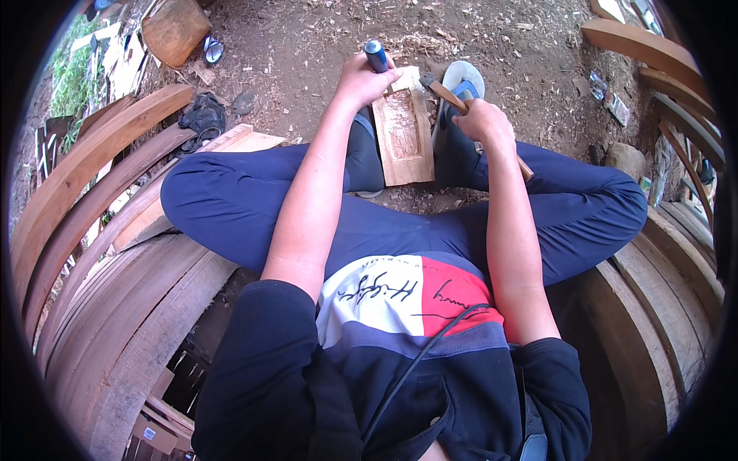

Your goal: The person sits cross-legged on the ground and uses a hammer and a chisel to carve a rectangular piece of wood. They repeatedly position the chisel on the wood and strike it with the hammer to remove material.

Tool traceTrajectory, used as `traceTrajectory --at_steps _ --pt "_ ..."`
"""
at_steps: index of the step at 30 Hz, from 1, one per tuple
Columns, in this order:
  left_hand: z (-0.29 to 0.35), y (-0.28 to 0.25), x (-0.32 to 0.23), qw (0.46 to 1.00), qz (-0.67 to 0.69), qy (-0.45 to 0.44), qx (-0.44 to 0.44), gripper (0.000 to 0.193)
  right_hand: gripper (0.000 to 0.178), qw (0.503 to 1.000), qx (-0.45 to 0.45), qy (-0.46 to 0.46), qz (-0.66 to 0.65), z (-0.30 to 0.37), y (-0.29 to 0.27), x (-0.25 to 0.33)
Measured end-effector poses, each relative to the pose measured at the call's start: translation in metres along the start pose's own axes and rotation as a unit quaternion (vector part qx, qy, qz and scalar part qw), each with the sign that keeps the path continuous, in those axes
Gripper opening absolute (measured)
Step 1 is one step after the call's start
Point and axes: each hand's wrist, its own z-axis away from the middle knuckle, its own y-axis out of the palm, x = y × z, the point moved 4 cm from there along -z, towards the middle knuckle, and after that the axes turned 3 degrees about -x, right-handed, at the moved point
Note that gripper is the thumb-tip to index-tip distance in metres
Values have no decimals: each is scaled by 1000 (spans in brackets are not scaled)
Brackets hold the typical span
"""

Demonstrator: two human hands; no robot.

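Between my feet lies a pale wooden block [410, 170] with a rough rectangular hollow carved into its face. My left hand [361, 83] is closed around a chisel [375, 55] at the block's far end. Only the chisel's blue handle shows clearly; its blade is hidden behind my fingers. To the right, my right hand [488, 123] grips a hammer [443, 92] by its wooden handle. The hammer's dark head is beside the block's far right corner, apart from the chisel, and the handle's end sticks out past my wrist.
My feet in sandals [464, 77] flank the block. Wood shavings [419, 42] litter the dirt ground. Curved timber pieces [100, 169] stand at left, with more boards [653, 50] at right. A wooden stump [175, 32] sits far left, near a dark crumpled bag [203, 117].
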Motion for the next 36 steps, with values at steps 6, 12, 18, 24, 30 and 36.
traceTrajectory --at_steps 6,12,18,24,30,36 --pt "0 1 0 1000 0 -6 5 20 39 1000 -5 -6 4 -2 2 -2" --pt "0 1 -1 1000 -8 2 10 20 38 1000 -21 -13 -8 1 0 0" --pt "-3 10 11 1000 -1 12 -18 19 36 967 -131 -145 -161 37 -37 21" --pt "4 5 2 999 10 44 7 17 25 761 -268 -405 -431 176 -147 55" --pt "-2 9 13 992 72 107 8 16 25 923 -158 -331 -117 111 -81 50" --pt "-1 2 16 999 34 10 37 20 32 783 -206 -464 -360 172 -134 81"
